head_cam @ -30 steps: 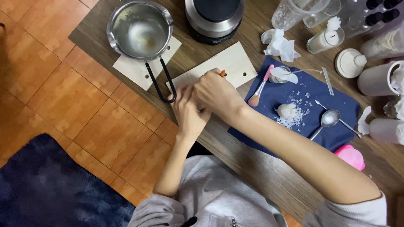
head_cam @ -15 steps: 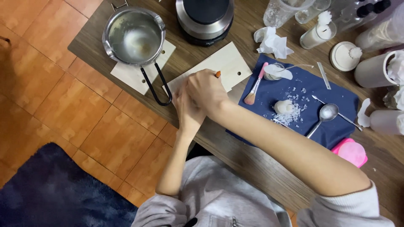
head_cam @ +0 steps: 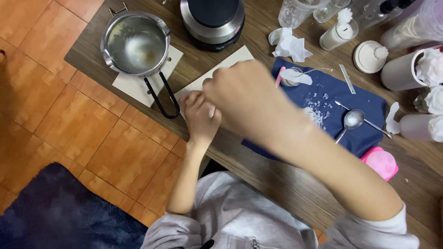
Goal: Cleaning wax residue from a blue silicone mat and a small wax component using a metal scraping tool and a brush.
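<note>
My left hand (head_cam: 200, 115) rests with curled fingers on a pale wooden board (head_cam: 230, 60) at the table's near edge. My right hand (head_cam: 244, 97), blurred and closer to the camera, meets it from the right with fingers bunched. What sits between the two hands is hidden. A steel pot (head_cam: 136, 44) with a black loop handle stands on a white mat just left of the hands. To their right, a dark blue cloth (head_cam: 364, 106) carries white wax flakes (head_cam: 318, 115), a spoon (head_cam: 353, 120) and a small cup with a wick (head_cam: 293, 76).
A round black-topped appliance (head_cam: 212, 18) stands behind the board. Crumpled tissue (head_cam: 290, 46), a white candle jar (head_cam: 337, 34), a white lid (head_cam: 369, 56) and white cylinders (head_cam: 401, 71) crowd the far right. A pink mould (head_cam: 380, 162) lies near the edge. Tiled floor and a blue rug (head_cam: 55, 212) lie below.
My right hand has lifted toward the camera and blurs. The small orange tip seen at its fingertips earlier no longer shows. My left hand stays on the board.
</note>
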